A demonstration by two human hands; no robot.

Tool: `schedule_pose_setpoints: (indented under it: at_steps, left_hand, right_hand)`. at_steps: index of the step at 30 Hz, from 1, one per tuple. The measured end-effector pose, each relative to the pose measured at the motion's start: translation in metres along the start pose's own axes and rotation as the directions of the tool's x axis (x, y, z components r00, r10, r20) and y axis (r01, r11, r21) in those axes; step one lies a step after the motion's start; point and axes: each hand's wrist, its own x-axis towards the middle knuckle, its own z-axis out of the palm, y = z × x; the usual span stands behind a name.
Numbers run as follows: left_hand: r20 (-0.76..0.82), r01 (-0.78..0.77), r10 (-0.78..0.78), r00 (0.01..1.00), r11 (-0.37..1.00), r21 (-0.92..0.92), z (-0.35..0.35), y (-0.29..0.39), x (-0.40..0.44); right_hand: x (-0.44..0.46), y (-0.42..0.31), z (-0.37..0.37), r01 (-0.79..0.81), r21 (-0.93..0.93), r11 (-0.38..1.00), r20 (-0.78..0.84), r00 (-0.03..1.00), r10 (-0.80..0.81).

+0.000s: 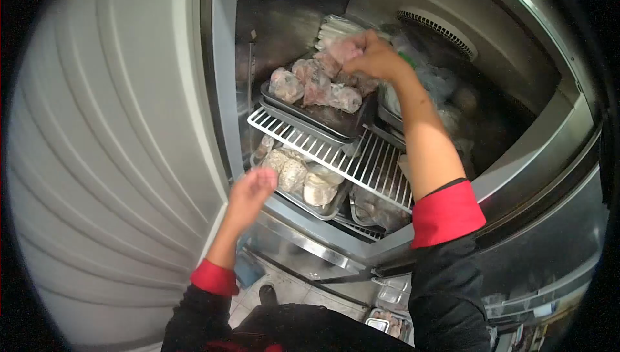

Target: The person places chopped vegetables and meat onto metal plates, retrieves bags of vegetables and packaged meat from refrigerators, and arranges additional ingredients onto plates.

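Note:
My right hand reaches over the upper shelf and is closed on a clear plastic bag of pinkish meat. Below it, several more bagged portions of meat lie in a dark metal tray. My left hand, a little blurred, hovers at the fridge's front edge with its fingers loosely apart and nothing visible in them. Closest to it are bags of pale food in a lower metal tray; whether the fingertips touch them I cannot tell.
A white wire shelf divides the fridge. The open door stands at left. More plastic bags fill the upper right, near a round vent. On the floor at lower right sits a container of pinkish pieces.

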Motion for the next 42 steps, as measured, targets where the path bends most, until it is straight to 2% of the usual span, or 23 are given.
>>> schedule_pose_setpoints:
  at_steps: [4,5,6,8,10,13,15,16,18,20,22,24,26,28,30,32,34,35,37,38,40,41,42]
  left_hand:
    - [0.02,-0.241,0.27,0.963,0.888,-0.391,0.021,0.1,0.088]
    - [0.034,-0.178,0.23,0.973,0.834,-0.523,0.028,0.113,0.102]
    - [0.041,-0.174,0.229,0.973,0.833,-0.525,0.028,0.114,0.111]
    - [0.075,0.017,0.046,0.996,0.739,-0.674,0.03,0.108,0.128]
    - [0.072,0.007,0.073,0.995,0.652,-0.758,0.027,0.079,0.117]
    - [0.043,0.048,-0.023,0.999,0.629,-0.776,0.021,0.046,0.086]
    - [0.231,0.222,-0.031,0.972,0.429,-0.876,0.014,0.031,0.075]
    - [0.229,0.22,-0.03,0.973,0.425,-0.878,0.01,0.024,0.075]
    - [0.203,0.175,0.012,0.979,0.463,-0.869,0.004,0.014,0.075]
    - [0.212,0.175,0.019,0.977,0.498,-0.849,-0.003,0.017,0.077]
    - [0.265,0.149,0.21,0.941,0.447,-0.882,-0.008,0.024,0.077]
    - [0.287,0.179,0.2,0.937,0.428,-0.886,-0.013,0.026,0.078]
    - [0.379,0.247,0.275,0.884,0.415,-0.876,-0.014,0.045,0.078]
    - [0.367,0.229,0.223,0.903,0.472,-0.851,-0.011,0.052,0.082]
    - [0.391,0.257,0.241,0.888,0.444,-0.858,-0.01,0.059,0.084]
    - [0.428,0.304,0.267,0.863,0.403,-0.863,-0.009,0.058,0.086]
    - [0.47,0.36,0.287,0.835,0.361,-0.86,-0.012,0.053,0.084]
    - [0.491,0.384,0.331,0.806,0.34,-0.858,-0.015,0.047,0.077]
    - [0.505,0.405,0.374,0.778,0.317,-0.858,-0.017,0.031,0.058]
    - [0.497,0.391,0.321,0.806,0.342,-0.855,-0.015,0.019,0.042]
    - [0.482,0.373,0.276,0.831,0.366,-0.853,-0.009,0.007,0.017]
    - [0.477,0.392,0.234,0.847,0.329,-0.859,-0.006,0.007,0.004]
    - [0.478,0.415,0.19,0.858,0.294,-0.861,-0.004,0.006,-0.006]
  right_hand:
    - [-0.033,-0.064,-0.023,0.159,0.118,0.98,0.138,0.975,-0.175]
    - [-0.035,-0.069,-0.014,-0.028,0.323,0.946,0.222,0.974,-0.047]
    - [-0.039,-0.075,-0.007,-0.224,0.494,0.84,0.327,0.943,0.059]
    - [-0.033,-0.075,0.002,-0.21,0.439,0.873,0.272,0.958,0.094]
    - [-0.011,-0.04,0.036,-0.039,0.072,0.997,0.151,0.988,0.028]
    - [0.012,-0.01,0.089,0.017,0.027,0.999,0.106,0.994,-0.02]
    - [0.021,-0.009,0.123,-0.076,-0.03,0.997,0.108,0.991,0.079]
    - [0.026,-0.008,0.132,-0.168,-0.075,0.983,0.097,0.98,0.175]
    - [0.024,-0.021,0.12,-0.149,-0.116,0.982,0.096,0.982,0.161]
    - [0.012,-0.024,0.102,-0.359,0.434,0.826,0.219,0.932,0.289]
    - [0.028,0.025,0.104,-0.381,0.68,0.626,0.221,0.921,0.32]
    - [0.017,0.033,0.081,-0.438,0.774,0.457,0.308,0.891,0.333]
    - [0.007,0.037,0.067,-0.397,0.827,0.399,0.314,0.914,0.259]
    - [-0.009,0.024,0.06,-0.349,0.876,0.332,0.302,0.935,0.185]
    - [-0.037,-0.014,0.053,-0.086,0.963,0.257,0.098,0.995,-0.032]
    - [-0.057,-0.035,0.061,-0.161,0.909,0.385,0.212,0.973,-0.093]
    - [-0.066,-0.054,0.062,-0.011,0.611,0.791,0.38,0.881,-0.281]
    - [-0.063,-0.052,0.062,-0.013,0.612,0.791,0.381,0.881,-0.28]
    - [-0.048,-0.049,0.062,0.15,0.445,0.883,0.504,0.773,-0.385]
    - [-0.037,-0.041,0.069,0.099,0.541,0.835,0.406,0.839,-0.362]
    - [0.0,-0.034,0.09,0.028,0.559,0.829,0.166,0.976,-0.144]
    - [0.011,-0.037,0.108,0.026,0.558,0.83,0.165,0.976,-0.142]
    - [0.02,-0.043,0.128,0.05,0.338,0.94,0.144,0.984,-0.104]
